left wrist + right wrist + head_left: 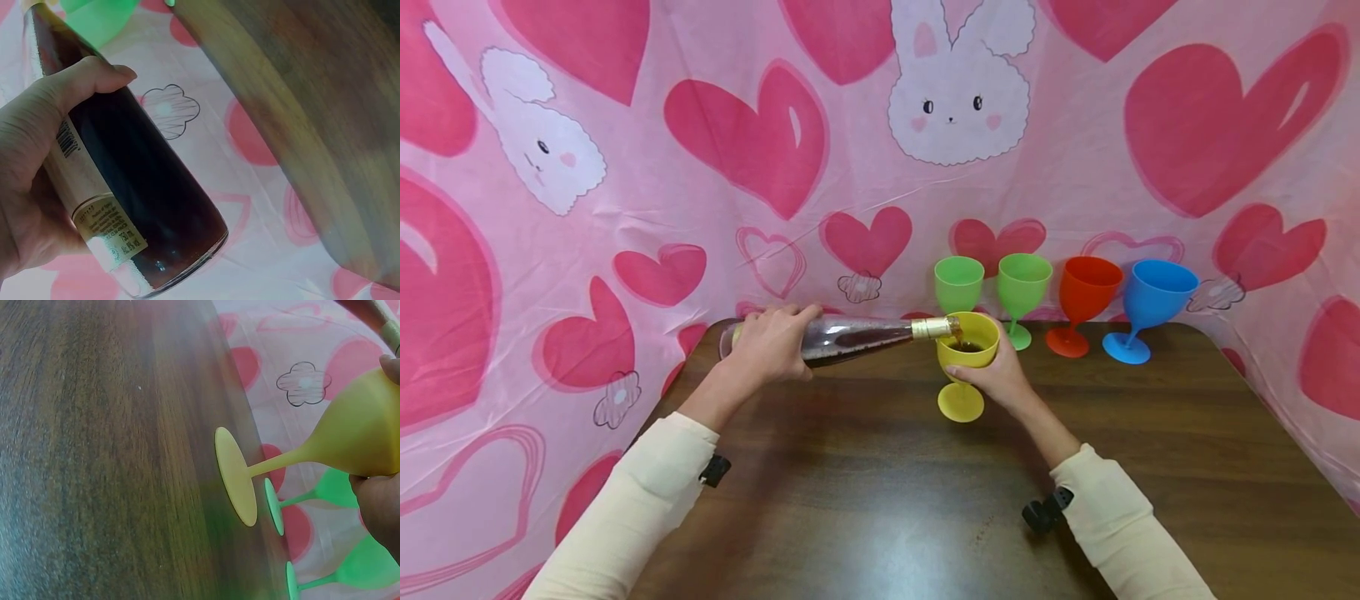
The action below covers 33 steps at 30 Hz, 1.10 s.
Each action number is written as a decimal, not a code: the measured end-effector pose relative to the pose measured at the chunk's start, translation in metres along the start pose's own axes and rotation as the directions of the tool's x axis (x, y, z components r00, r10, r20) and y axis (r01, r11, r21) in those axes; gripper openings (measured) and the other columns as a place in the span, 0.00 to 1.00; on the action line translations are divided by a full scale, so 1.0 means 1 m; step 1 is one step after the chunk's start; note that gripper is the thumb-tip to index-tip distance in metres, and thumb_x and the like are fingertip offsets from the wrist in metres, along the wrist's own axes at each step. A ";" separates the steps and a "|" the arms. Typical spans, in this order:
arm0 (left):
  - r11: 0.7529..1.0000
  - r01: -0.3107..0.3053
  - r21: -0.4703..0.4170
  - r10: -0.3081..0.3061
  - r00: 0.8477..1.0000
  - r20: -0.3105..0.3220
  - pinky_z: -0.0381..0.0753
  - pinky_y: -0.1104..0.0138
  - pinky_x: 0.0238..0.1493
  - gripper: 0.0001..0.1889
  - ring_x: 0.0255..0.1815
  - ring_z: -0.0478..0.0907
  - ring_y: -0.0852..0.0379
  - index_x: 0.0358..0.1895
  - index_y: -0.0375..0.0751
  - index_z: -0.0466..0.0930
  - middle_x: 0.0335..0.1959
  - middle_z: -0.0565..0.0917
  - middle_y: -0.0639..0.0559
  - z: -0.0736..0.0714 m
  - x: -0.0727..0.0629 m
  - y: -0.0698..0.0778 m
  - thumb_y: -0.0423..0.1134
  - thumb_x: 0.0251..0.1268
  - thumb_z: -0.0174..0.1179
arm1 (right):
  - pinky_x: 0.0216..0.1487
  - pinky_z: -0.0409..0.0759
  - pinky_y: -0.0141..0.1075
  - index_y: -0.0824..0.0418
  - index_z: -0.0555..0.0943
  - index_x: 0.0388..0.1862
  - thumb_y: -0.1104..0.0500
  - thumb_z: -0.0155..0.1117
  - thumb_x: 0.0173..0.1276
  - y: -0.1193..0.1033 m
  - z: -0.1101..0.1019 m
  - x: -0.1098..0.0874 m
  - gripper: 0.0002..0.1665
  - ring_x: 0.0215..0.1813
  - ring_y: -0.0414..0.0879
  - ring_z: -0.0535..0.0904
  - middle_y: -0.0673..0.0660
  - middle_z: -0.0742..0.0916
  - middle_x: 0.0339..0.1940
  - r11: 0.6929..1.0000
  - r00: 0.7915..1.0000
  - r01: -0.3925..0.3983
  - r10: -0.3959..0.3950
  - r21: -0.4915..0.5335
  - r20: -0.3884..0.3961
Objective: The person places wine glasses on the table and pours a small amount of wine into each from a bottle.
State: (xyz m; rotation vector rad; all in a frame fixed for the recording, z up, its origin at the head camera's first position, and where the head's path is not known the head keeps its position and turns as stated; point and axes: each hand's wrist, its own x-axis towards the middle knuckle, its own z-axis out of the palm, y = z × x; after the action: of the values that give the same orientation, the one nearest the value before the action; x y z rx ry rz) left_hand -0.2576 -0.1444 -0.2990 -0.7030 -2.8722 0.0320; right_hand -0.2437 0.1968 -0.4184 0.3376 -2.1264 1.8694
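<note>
My left hand (775,340) grips a wine bottle (857,337) around its body, holding it nearly level with the neck toward the right. The bottle's gold-wrapped mouth lies over the rim of a yellow goblet (967,362), and dark liquid runs from it into the bowl. Some dark liquid shows inside the goblet. My right hand (1003,375) holds that goblet by its bowl, thumb in front, the other fingers mostly hidden behind. In the left wrist view, the bottle (150,181) has a cream and gold label and dark liquid down to its base.
Behind the yellow goblet stand two green goblets (1025,287), with a red goblet (1086,292) and a blue goblet (1157,296) farther right. They line the back edge of the brown wooden table (850,467). A pink heart-patterned cloth (850,167) hangs behind it.
</note>
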 end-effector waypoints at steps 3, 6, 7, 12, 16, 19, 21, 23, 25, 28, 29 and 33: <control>1.000 0.001 -0.017 -0.001 1.000 -0.002 0.82 0.40 0.48 0.48 0.48 0.83 0.39 0.65 0.49 0.72 0.51 0.85 0.41 0.004 -0.001 0.000 0.51 0.32 0.82 | 0.59 0.75 0.24 0.68 0.64 0.73 0.76 0.76 0.47 0.000 0.000 0.000 0.53 0.55 0.31 0.76 0.59 0.79 0.60 1.000 1.000 0.003 -0.003 -0.002 0.000; 0.999 -0.001 -0.032 0.001 1.000 -0.007 0.83 0.41 0.47 0.46 0.47 0.83 0.40 0.64 0.49 0.73 0.49 0.85 0.41 0.007 -0.002 0.000 0.51 0.31 0.82 | 0.61 0.76 0.28 0.68 0.64 0.73 0.76 0.76 0.47 0.000 0.000 -0.001 0.53 0.55 0.32 0.76 0.52 0.79 0.57 1.000 1.000 0.005 -0.005 -0.004 0.002; 0.999 -0.002 -0.034 0.001 1.000 -0.010 0.83 0.41 0.46 0.46 0.46 0.84 0.41 0.63 0.49 0.74 0.48 0.86 0.41 0.008 -0.002 0.000 0.51 0.31 0.82 | 0.61 0.77 0.29 0.68 0.64 0.73 0.76 0.76 0.47 -0.001 0.000 -0.001 0.53 0.54 0.32 0.76 0.50 0.79 0.56 1.000 1.000 0.005 -0.005 -0.004 0.003; 0.999 -0.002 -0.038 0.002 1.000 -0.018 0.84 0.44 0.43 0.45 0.42 0.84 0.42 0.62 0.48 0.74 0.45 0.86 0.42 0.012 -0.003 0.000 0.50 0.31 0.83 | 0.60 0.77 0.28 0.68 0.64 0.73 0.76 0.76 0.47 -0.002 -0.001 -0.002 0.53 0.54 0.32 0.76 0.42 0.79 0.53 1.000 1.000 0.009 -0.009 0.001 0.003; 0.999 0.014 -0.051 -0.014 1.000 0.000 0.85 0.45 0.45 0.46 0.41 0.83 0.43 0.64 0.49 0.73 0.47 0.86 0.42 0.015 -0.004 0.001 0.50 0.32 0.82 | 0.61 0.77 0.29 0.68 0.64 0.73 0.76 0.77 0.46 -0.002 0.000 -0.002 0.53 0.54 0.32 0.77 0.40 0.79 0.53 1.000 1.000 0.009 -0.009 0.007 0.002; 0.998 0.028 -0.061 -0.027 1.000 0.011 0.85 0.45 0.48 0.47 0.43 0.83 0.43 0.65 0.49 0.73 0.48 0.85 0.42 0.017 -0.006 0.000 0.51 0.33 0.82 | 0.61 0.77 0.31 0.68 0.64 0.73 0.76 0.77 0.46 -0.003 0.000 -0.001 0.53 0.54 0.33 0.76 0.41 0.79 0.53 1.000 1.000 0.012 -0.012 0.005 0.003; 0.997 0.033 -0.070 -0.032 0.999 0.013 0.85 0.44 0.49 0.47 0.44 0.83 0.43 0.66 0.49 0.72 0.49 0.85 0.41 0.018 -0.007 0.000 0.51 0.33 0.82 | 0.61 0.77 0.30 0.68 0.64 0.72 0.76 0.76 0.47 -0.003 0.000 -0.001 0.53 0.54 0.33 0.76 0.43 0.79 0.54 1.000 1.000 0.014 -0.014 0.003 0.004; 0.996 0.038 -0.085 -0.037 0.999 0.017 0.85 0.43 0.49 0.48 0.44 0.83 0.43 0.67 0.48 0.72 0.51 0.85 0.41 0.019 -0.009 -0.001 0.51 0.34 0.81 | 0.60 0.77 0.29 0.68 0.64 0.72 0.76 0.76 0.47 -0.003 0.000 -0.001 0.53 0.54 0.33 0.76 0.46 0.79 0.55 1.000 1.000 0.016 -0.016 0.004 0.003; 0.993 0.047 -0.105 -0.045 0.999 0.024 0.85 0.43 0.49 0.48 0.44 0.83 0.44 0.67 0.48 0.72 0.52 0.85 0.42 0.021 -0.010 -0.001 0.50 0.34 0.81 | 0.60 0.76 0.27 0.68 0.64 0.72 0.76 0.76 0.47 -0.003 0.000 -0.001 0.53 0.54 0.34 0.76 0.50 0.79 0.56 1.000 1.000 0.016 -0.016 0.008 0.004; 0.990 0.061 -0.127 -0.057 0.998 0.038 0.85 0.43 0.49 0.48 0.44 0.83 0.44 0.67 0.48 0.72 0.52 0.85 0.42 0.023 -0.012 -0.002 0.51 0.34 0.81 | 0.59 0.75 0.26 0.68 0.63 0.73 0.76 0.76 0.47 -0.003 0.000 -0.001 0.53 0.55 0.34 0.76 0.57 0.79 0.59 1.000 1.000 0.013 -0.013 0.012 0.006; 0.989 0.067 -0.134 -0.062 0.997 0.041 0.85 0.43 0.49 0.48 0.44 0.83 0.44 0.67 0.48 0.72 0.52 0.85 0.42 0.024 -0.013 -0.002 0.50 0.34 0.81 | 0.59 0.75 0.25 0.68 0.63 0.73 0.76 0.76 0.47 -0.003 0.000 -0.001 0.53 0.54 0.33 0.76 0.58 0.79 0.59 1.000 1.000 0.009 -0.009 0.012 0.008; 0.985 0.079 -0.151 -0.073 0.996 0.046 0.84 0.44 0.49 0.48 0.45 0.83 0.45 0.67 0.48 0.72 0.51 0.85 0.43 0.028 -0.015 -0.003 0.50 0.34 0.82 | 0.61 0.76 0.28 0.68 0.63 0.73 0.76 0.76 0.47 -0.003 -0.001 -0.002 0.53 0.54 0.32 0.76 0.62 0.78 0.61 1.000 1.000 -0.001 0.001 0.004 0.010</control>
State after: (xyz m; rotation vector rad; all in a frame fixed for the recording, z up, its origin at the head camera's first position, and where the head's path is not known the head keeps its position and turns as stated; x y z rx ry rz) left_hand -0.2508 -0.1532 -0.3292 -0.6242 -2.9614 -0.1880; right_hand -0.2411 0.1970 -0.4162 0.3481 -2.1298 1.8767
